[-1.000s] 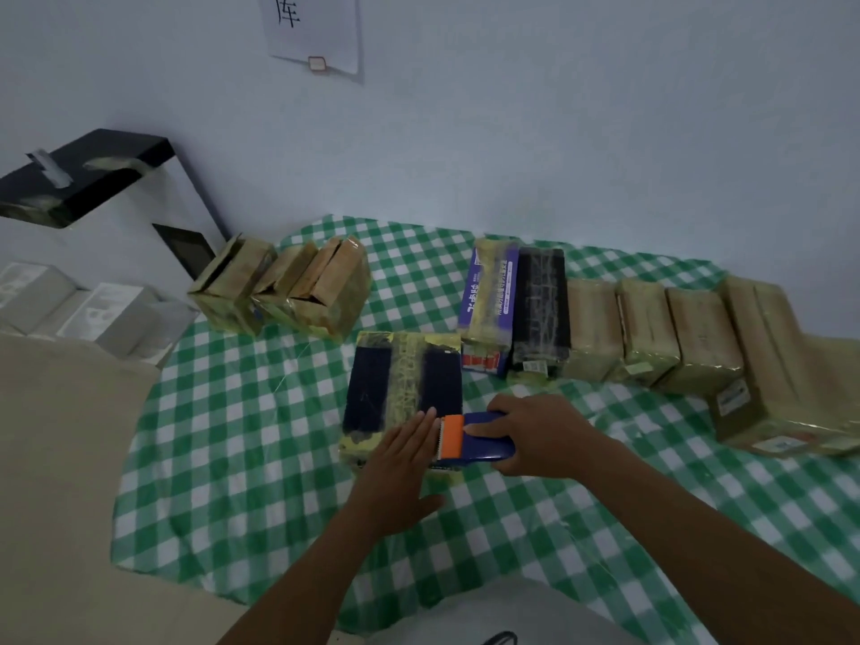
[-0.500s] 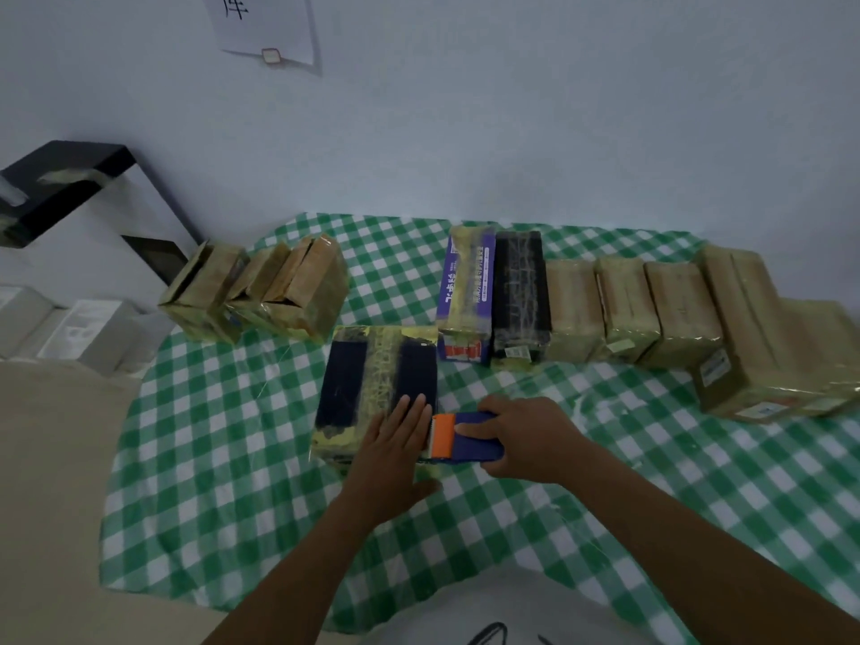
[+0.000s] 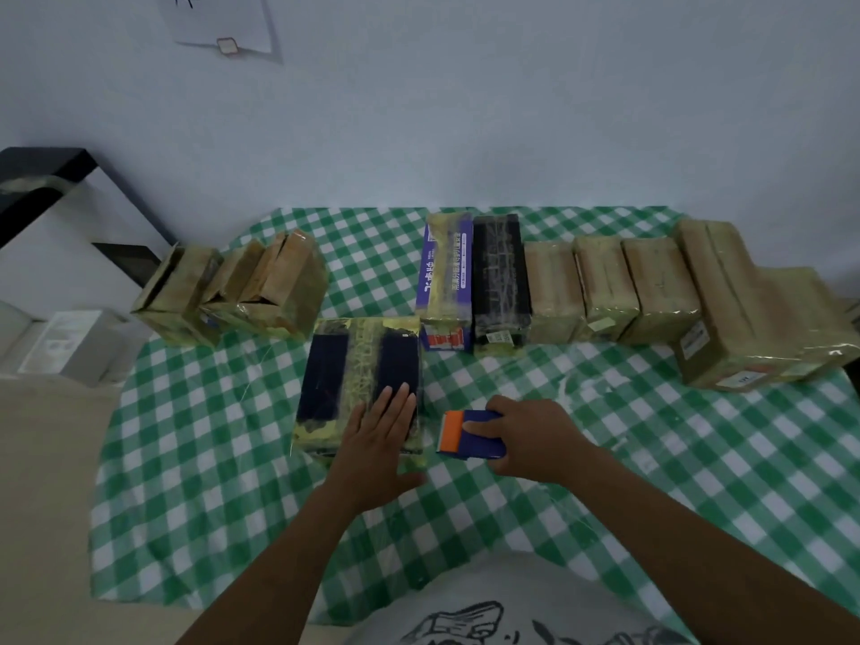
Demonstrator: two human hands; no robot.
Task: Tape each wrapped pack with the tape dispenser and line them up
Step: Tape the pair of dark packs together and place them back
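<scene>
One tape dispenser [image 3: 474,446]; one dark pack [image 3: 325,379]; three leaning packs [image 3: 279,281].

Top of frame: paper sheet [image 3: 223,20] cut by the upper edge, its ink mark unreadable.
Upper left: black frame [image 3: 42,165] runs off the left edge.
Left edge: white boxes [image 3: 70,346] cropped, print too faint.
Centre: rear of tape dispenser [image 3: 470,435] hidden under right hand [image 3: 530,439]. The left hand [image 3: 377,439] covers the near right corner of the dark pack [image 3: 358,370].
Right edge: rightmost pack [image 3: 809,318] clipped; white label [image 3: 743,378] too small to read.
</scene>
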